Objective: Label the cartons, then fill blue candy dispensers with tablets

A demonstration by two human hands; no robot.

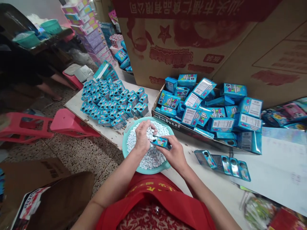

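A turquoise basin (125, 140) full of small pale candies (150, 159) sits right in front of me. Over it, my right hand (174, 151) grips a small blue candy tin (161, 142), held tilted with one end toward my other hand. My left hand (143, 135) is curled round several pale candies (150, 132) at that end of the tin. Left of the basin, many similar blue tins (107, 102) stand packed together on the table. To the right lie a few more tins (225, 163) in a short row.
An open carton (177, 124) heaped with blue packs stands behind the basin, before a big brown cardboard box (158, 70). Red plastic stools (69, 123) are on the floor at left. A person in dark clothes (21, 67) is at far left. A bag of green-wrapped sweets (259, 209) lies lower right.
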